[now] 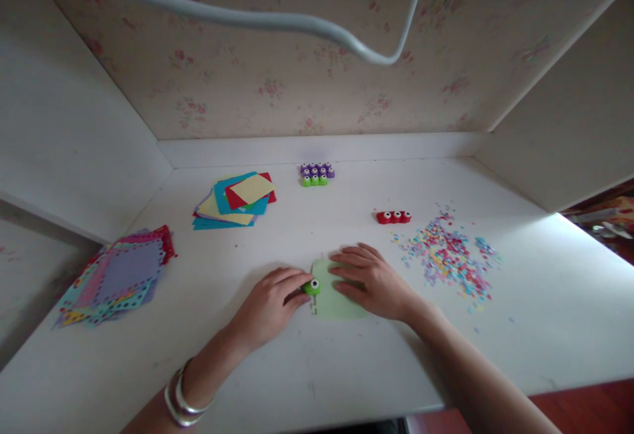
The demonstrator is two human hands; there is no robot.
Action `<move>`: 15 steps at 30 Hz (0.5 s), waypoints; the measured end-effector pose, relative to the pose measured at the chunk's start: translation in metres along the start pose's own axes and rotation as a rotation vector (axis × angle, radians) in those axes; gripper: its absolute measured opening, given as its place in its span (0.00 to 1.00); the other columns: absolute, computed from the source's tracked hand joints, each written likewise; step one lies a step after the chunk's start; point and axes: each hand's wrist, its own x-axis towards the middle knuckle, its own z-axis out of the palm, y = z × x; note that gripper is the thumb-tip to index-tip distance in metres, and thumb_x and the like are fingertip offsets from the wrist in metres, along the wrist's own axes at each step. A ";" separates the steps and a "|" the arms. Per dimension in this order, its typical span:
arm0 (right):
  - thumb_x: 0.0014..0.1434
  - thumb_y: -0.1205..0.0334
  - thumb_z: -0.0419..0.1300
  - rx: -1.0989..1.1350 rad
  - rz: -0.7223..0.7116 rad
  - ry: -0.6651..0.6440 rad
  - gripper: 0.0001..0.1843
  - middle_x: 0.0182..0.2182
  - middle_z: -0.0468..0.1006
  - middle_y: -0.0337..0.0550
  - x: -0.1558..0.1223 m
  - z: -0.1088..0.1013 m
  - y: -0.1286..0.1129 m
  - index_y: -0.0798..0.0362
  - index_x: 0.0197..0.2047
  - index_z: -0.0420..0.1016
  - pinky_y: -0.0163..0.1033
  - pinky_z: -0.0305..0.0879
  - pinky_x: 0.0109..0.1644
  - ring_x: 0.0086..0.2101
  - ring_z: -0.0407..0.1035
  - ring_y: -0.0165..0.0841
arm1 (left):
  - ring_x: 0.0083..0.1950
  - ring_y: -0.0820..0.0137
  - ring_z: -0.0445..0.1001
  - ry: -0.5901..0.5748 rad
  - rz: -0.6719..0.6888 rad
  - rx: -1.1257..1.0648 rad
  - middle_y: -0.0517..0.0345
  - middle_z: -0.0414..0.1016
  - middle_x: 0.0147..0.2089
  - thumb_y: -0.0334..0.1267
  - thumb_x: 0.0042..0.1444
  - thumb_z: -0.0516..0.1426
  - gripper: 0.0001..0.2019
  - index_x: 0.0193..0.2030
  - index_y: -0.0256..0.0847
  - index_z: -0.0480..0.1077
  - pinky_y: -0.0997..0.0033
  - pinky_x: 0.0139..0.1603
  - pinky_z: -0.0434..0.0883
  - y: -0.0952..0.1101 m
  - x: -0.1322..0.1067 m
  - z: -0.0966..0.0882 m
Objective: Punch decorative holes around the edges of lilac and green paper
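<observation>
My left hand (272,302) grips a small green paper punch (312,287) set on the left edge of a pale green paper sheet (333,303). My right hand (369,281) lies flat on that sheet with the fingers stretched out, holding it down on the white desk (307,368). A few punched holes show along the sheet's left edge.
A stack of coloured paper (235,200) lies at the back left. Punched sheets (116,275) lie at the far left edge. Purple and green punches (317,174) sit at the back, red punches (393,217) to the right, and a heap of confetti (448,255) beside them.
</observation>
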 end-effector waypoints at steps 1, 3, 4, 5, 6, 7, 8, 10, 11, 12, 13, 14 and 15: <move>0.64 0.55 0.59 -0.010 0.003 -0.004 0.15 0.57 0.75 0.39 0.000 0.000 0.000 0.39 0.54 0.76 0.58 0.53 0.65 0.58 0.65 0.43 | 0.49 0.64 0.76 -0.001 0.000 0.002 0.53 0.79 0.48 0.38 0.61 0.60 0.14 0.53 0.45 0.74 0.60 0.53 0.75 0.000 0.000 0.000; 0.65 0.55 0.58 -0.025 0.005 -0.006 0.15 0.57 0.75 0.38 0.000 0.000 -0.001 0.39 0.54 0.76 0.59 0.53 0.64 0.59 0.65 0.43 | 0.50 0.64 0.76 -0.005 -0.003 0.005 0.53 0.79 0.49 0.37 0.61 0.60 0.14 0.53 0.45 0.74 0.60 0.53 0.75 0.000 0.000 0.000; 0.65 0.55 0.57 -0.029 0.004 -0.006 0.15 0.57 0.75 0.38 0.000 0.001 -0.001 0.38 0.54 0.76 0.59 0.53 0.64 0.59 0.65 0.44 | 0.50 0.64 0.76 -0.008 -0.006 0.006 0.53 0.79 0.49 0.37 0.61 0.60 0.14 0.53 0.45 0.74 0.60 0.53 0.75 0.000 0.000 0.001; 0.65 0.55 0.57 -0.029 0.002 -0.004 0.15 0.57 0.75 0.38 0.000 0.001 -0.001 0.38 0.54 0.76 0.59 0.53 0.64 0.59 0.65 0.44 | 0.50 0.64 0.76 -0.008 -0.008 0.006 0.53 0.79 0.49 0.37 0.61 0.60 0.14 0.54 0.45 0.74 0.60 0.53 0.75 0.000 0.000 0.001; 0.65 0.54 0.58 -0.026 -0.002 0.000 0.15 0.56 0.76 0.37 0.000 0.002 0.000 0.38 0.54 0.76 0.60 0.53 0.64 0.59 0.65 0.44 | 0.50 0.64 0.76 -0.008 -0.009 0.007 0.53 0.79 0.49 0.37 0.61 0.60 0.14 0.54 0.45 0.74 0.60 0.53 0.75 0.000 0.000 0.001; 0.65 0.55 0.58 -0.020 -0.005 0.005 0.15 0.56 0.76 0.37 0.000 0.002 0.000 0.38 0.54 0.76 0.60 0.53 0.64 0.58 0.65 0.44 | 0.50 0.64 0.76 -0.006 -0.008 0.007 0.53 0.79 0.49 0.37 0.61 0.60 0.14 0.54 0.45 0.74 0.61 0.53 0.75 -0.001 0.000 0.001; 0.64 0.55 0.59 -0.013 -0.006 0.011 0.15 0.56 0.76 0.38 0.000 0.003 0.000 0.38 0.54 0.76 0.60 0.53 0.64 0.58 0.65 0.45 | 0.50 0.64 0.76 -0.003 -0.008 0.007 0.53 0.79 0.49 0.37 0.61 0.60 0.14 0.54 0.45 0.74 0.61 0.53 0.75 -0.001 0.000 0.001; 0.64 0.55 0.60 -0.002 -0.008 0.023 0.15 0.55 0.77 0.38 0.000 0.003 0.000 0.37 0.54 0.76 0.60 0.53 0.64 0.58 0.65 0.45 | 0.49 0.65 0.76 0.002 -0.005 0.006 0.53 0.79 0.48 0.37 0.61 0.60 0.14 0.54 0.45 0.74 0.61 0.53 0.75 -0.001 -0.001 0.001; 0.64 0.55 0.60 0.001 -0.008 0.027 0.15 0.55 0.77 0.38 -0.001 0.003 0.000 0.37 0.54 0.77 0.60 0.53 0.64 0.58 0.65 0.44 | 0.49 0.65 0.76 0.004 -0.004 0.006 0.53 0.79 0.48 0.38 0.62 0.60 0.14 0.54 0.45 0.74 0.61 0.53 0.75 -0.001 -0.001 0.001; 0.64 0.55 0.60 0.002 -0.007 0.029 0.15 0.55 0.77 0.38 -0.001 0.003 0.000 0.37 0.54 0.76 0.60 0.53 0.64 0.58 0.66 0.44 | 0.49 0.64 0.76 0.004 -0.004 0.006 0.53 0.79 0.48 0.38 0.62 0.60 0.13 0.54 0.45 0.74 0.61 0.53 0.75 -0.001 -0.001 0.001; 0.64 0.55 0.60 0.002 -0.006 0.029 0.15 0.55 0.77 0.38 -0.001 0.003 0.000 0.37 0.54 0.76 0.60 0.53 0.64 0.58 0.65 0.44 | 0.49 0.64 0.76 0.005 -0.004 0.006 0.53 0.79 0.48 0.38 0.62 0.59 0.13 0.54 0.46 0.74 0.60 0.52 0.75 -0.001 -0.001 0.001; 0.64 0.55 0.59 0.001 -0.005 0.026 0.15 0.55 0.77 0.38 0.000 0.003 0.000 0.37 0.54 0.76 0.60 0.53 0.64 0.58 0.65 0.44 | 0.49 0.64 0.76 0.005 -0.005 0.007 0.53 0.79 0.48 0.38 0.62 0.60 0.13 0.54 0.46 0.74 0.60 0.52 0.75 -0.001 -0.001 0.001; 0.64 0.55 0.59 -0.002 -0.002 0.021 0.16 0.56 0.76 0.38 0.000 0.003 0.000 0.37 0.54 0.76 0.60 0.53 0.64 0.58 0.65 0.44 | 0.49 0.64 0.76 0.004 -0.007 0.007 0.53 0.79 0.48 0.38 0.62 0.60 0.14 0.54 0.46 0.74 0.60 0.52 0.75 -0.001 -0.001 0.001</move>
